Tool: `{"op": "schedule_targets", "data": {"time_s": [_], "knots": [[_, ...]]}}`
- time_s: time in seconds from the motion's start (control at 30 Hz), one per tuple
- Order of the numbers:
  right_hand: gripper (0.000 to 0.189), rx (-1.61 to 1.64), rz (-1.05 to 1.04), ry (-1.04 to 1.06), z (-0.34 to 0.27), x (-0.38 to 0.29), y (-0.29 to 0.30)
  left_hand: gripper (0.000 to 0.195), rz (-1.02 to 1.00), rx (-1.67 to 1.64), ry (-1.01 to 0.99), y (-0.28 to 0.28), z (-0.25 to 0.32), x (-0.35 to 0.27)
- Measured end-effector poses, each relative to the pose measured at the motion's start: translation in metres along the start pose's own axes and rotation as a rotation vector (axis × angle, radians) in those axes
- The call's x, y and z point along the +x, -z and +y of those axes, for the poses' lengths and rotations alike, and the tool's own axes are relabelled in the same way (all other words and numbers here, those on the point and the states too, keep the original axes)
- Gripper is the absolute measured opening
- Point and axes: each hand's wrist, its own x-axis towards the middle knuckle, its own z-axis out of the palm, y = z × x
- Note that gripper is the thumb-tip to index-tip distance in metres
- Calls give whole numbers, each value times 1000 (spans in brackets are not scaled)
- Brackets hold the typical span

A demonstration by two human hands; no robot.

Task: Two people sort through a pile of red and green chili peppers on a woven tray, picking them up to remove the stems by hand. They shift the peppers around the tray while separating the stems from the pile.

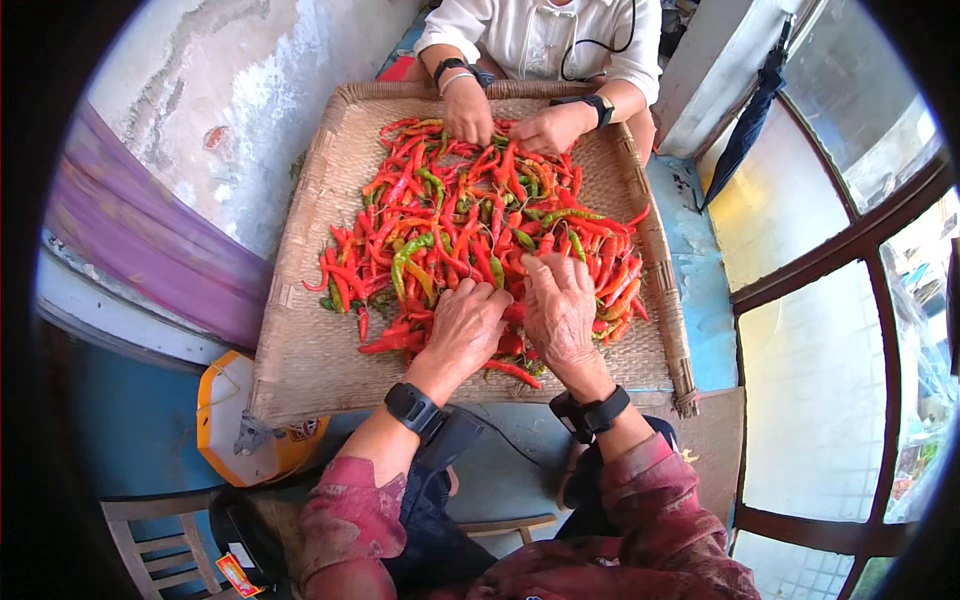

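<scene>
A heap of red chili peppers (450,217), with some green and orange ones among them, lies on a woven bamboo tray (300,367) with a raised rim. My left hand (466,319) rests at the near side of the heap, fingers bent down against the peppers. Just right of it, my right hand (559,304) reaches its fingertips into the heap. My fingertips are partly hidden, so whether either hand grips a pepper is unclear. Several red peppers lie between and below my hands. Both my wrists wear black bands.
Across the tray, another person in a white top (540,37) has both hands in the far peppers. An orange-rimmed container (225,420) stands below the tray's near left corner. A wooden chair (161,547) is at lower left. A dark folded umbrella (742,124) hangs by the windows at right.
</scene>
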Motion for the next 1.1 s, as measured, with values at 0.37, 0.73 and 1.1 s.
{"op": "schedule_targets", "data": {"time_s": [0.37,0.73,1.1], "knots": [[40,-290,2,76,11,-3,0,22,-12,51,2,13,-2,6],[56,434,-143,-110,-1,-13,2,20,123,-316,132,15,0,7],[13,196,-208,30,12,-19,-2,19,3,-433,113,26,15,8]]}}
